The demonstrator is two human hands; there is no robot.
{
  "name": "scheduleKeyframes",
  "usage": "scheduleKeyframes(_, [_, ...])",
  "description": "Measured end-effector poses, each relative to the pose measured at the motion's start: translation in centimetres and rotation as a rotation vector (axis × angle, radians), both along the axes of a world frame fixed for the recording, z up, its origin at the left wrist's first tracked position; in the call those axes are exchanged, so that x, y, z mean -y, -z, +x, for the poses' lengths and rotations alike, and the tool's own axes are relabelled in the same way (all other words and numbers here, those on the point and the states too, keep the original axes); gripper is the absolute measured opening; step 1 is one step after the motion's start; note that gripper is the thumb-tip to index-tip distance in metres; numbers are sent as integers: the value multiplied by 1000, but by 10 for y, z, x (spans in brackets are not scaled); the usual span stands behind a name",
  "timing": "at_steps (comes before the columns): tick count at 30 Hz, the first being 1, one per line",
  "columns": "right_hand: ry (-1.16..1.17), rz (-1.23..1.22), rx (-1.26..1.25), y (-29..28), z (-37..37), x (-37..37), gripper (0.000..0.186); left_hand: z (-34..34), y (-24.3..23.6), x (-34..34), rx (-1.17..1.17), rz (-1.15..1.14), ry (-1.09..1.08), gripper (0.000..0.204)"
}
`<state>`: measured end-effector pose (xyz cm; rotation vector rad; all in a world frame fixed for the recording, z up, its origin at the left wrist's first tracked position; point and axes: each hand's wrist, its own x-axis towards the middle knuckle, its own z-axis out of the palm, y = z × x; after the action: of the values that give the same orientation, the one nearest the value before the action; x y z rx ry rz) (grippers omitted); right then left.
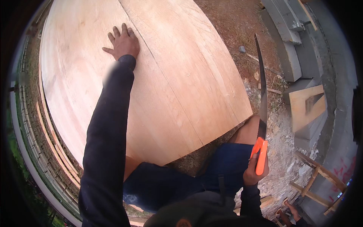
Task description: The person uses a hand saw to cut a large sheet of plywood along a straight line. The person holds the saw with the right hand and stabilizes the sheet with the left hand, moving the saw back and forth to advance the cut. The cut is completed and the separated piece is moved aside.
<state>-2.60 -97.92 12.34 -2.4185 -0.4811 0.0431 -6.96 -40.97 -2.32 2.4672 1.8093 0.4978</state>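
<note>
Our dark shirt (181, 208) is closest, to the left of the right hand (254, 170). That hand is wrapped around the orange handle (260, 156) of a handsaw (262, 94). Our left hand (125, 42) lies palm down on a big plywood sheet (147, 98), with its fingers spread wide. To do this well, we should press with the whole left palm so the wood cannot slip, and mind the bare right knee (247, 130) close to the blade. A dark line (166, 78) runs along the wood, just right of the left hand. From the right hand, the long, thin saw points away from us, its tip leaning a bit left. It looks apart from the sheet, on its right side. We cannot tell which edge has the teeth.
</note>
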Motion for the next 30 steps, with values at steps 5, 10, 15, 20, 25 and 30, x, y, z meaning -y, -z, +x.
scheduleKeyframes(5, [218, 100, 185, 31, 101, 50, 21, 0, 3, -3, 2, 19, 23, 52])
scheduleKeyframes(10, [138, -146, 83, 106, 146, 100, 53, -4, -1, -9, 30, -9, 17, 60])
scheduleKeyframes(15, [-266, -115, -68, 201, 104, 79, 61, -5, -3, -28, 65, -12, 45, 64])
scheduleKeyframes(20, [-679, 660, -888, 207, 42, -8, 56, -15, -7, -37, 102, 8, 214, 66])
scheduleKeyframes(25, [-1077, 1017, -956, 198, 31, -43, 48, -42, -29, -65, 379, -252, 191, 64])
scheduleKeyframes(30, [-1063, 1312, -564, 193, 31, -59, 42, -8, -49, -20, 373, -437, 154, 61])
